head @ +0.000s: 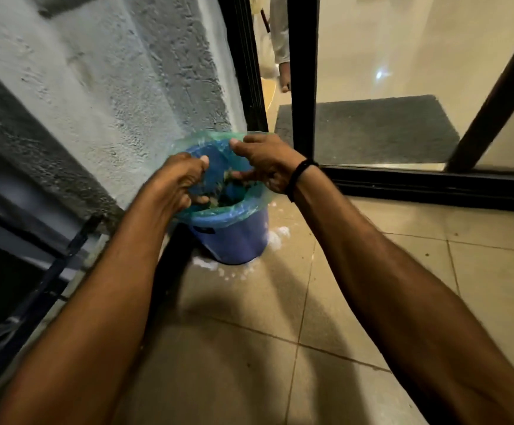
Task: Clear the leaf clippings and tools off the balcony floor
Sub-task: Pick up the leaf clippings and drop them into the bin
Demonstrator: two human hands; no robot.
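Dark green leaf clippings are lying, blurred, low inside the blue bin, which is standing upright with a translucent green bag folding over its rim.

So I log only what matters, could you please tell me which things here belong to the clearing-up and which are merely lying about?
Part of the job: blue bin, green liner, leaf clippings inside it, left hand and right hand over its mouth.
Just lying about: doormat behind the glass door, white flecks on the tiles, railing.
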